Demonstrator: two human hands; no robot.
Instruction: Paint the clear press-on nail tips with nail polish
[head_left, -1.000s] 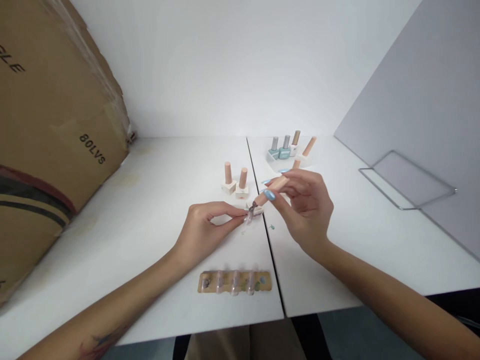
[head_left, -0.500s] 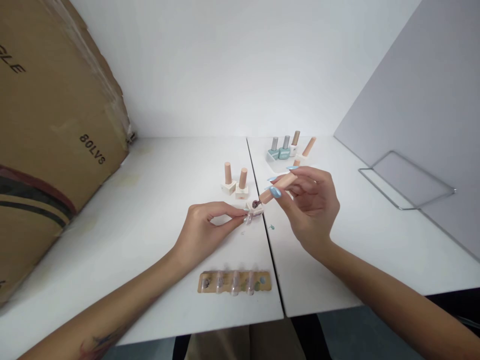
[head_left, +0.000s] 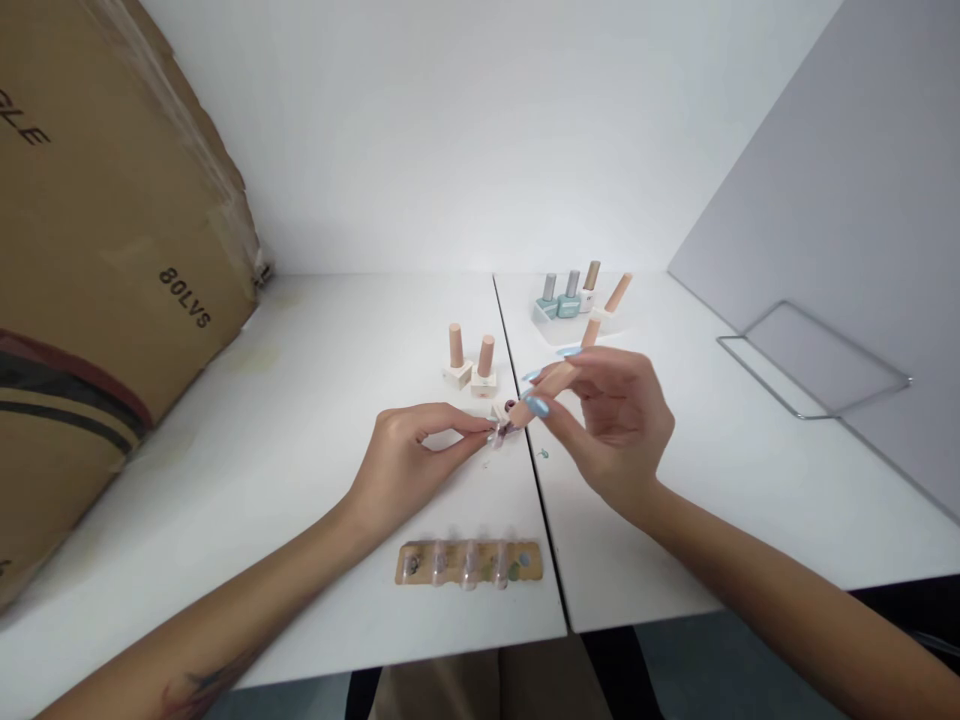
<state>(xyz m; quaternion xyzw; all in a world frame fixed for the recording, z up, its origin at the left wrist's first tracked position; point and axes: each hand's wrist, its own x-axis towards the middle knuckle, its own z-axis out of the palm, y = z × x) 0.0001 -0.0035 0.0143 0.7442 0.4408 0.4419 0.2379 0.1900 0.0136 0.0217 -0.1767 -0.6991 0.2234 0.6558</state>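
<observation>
My left hand (head_left: 420,450) is closed, thumb and index finger pinching a small clear false nail (head_left: 497,436). In my right hand (head_left: 619,420) is a nail polish brush (head_left: 546,392) with a peach cap, tilted so its bristle end meets the false nail. An uncapped polish bottle (head_left: 499,411), white with a dark opening, stands just behind the fingertips and is partly hidden. Nearer me lies a brown strip (head_left: 405,572) carrying several clear false nails (head_left: 469,568), some with dark marks.
Two peach-capped bottles (head_left: 484,378) stand behind my hands. Further back, a white tray (head_left: 555,328) holds several polish bottles, including teal ones (head_left: 568,302). A large cardboard box (head_left: 112,250) is at left, a metal wire frame (head_left: 814,360) at right. A dark seam (head_left: 551,540) splits the table.
My right hand has moved slightly left and down, taking the brush from above the open bottle to the false nail. My left hand has stayed in place.
</observation>
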